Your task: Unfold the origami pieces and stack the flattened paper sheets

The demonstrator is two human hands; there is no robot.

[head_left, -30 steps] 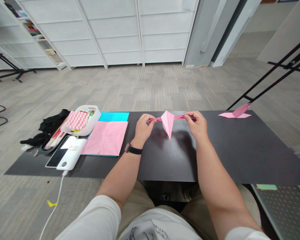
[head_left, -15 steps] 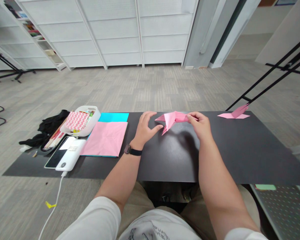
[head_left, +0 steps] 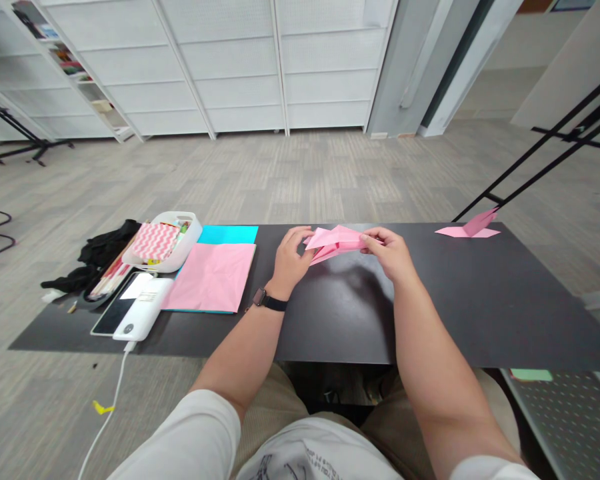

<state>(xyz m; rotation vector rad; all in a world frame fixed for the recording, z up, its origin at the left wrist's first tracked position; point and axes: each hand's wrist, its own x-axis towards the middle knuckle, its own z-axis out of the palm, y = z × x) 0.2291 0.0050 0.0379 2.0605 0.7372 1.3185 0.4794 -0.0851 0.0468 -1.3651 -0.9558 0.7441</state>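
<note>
A pink origami paper piece (head_left: 337,241) is held just above the dark table, its pointed folds stretched sideways between my two hands. My right hand (head_left: 390,253) pinches its right end between thumb and fingers. At the other end my left hand (head_left: 290,259), with a dark watch on the wrist, has its thumb and fingers closed around the left tips. The exact contact of the left fingertips is partly hidden by the folds. A shadow of the paper and hands falls on the table below.
Another folded pink paper figure (head_left: 470,228) stands at the table's far right. To the left lie a pink paper sheet (head_left: 213,277) on blue paper, a white basket (head_left: 193,237), a white power bank (head_left: 144,310) with a cable, a tablet (head_left: 111,315) and black cloth (head_left: 107,243).
My left hand has closed onto the left end of the pink paper. The paper has turned so its lower point no longer hangs down, and my right hand has shifted slightly left.
</note>
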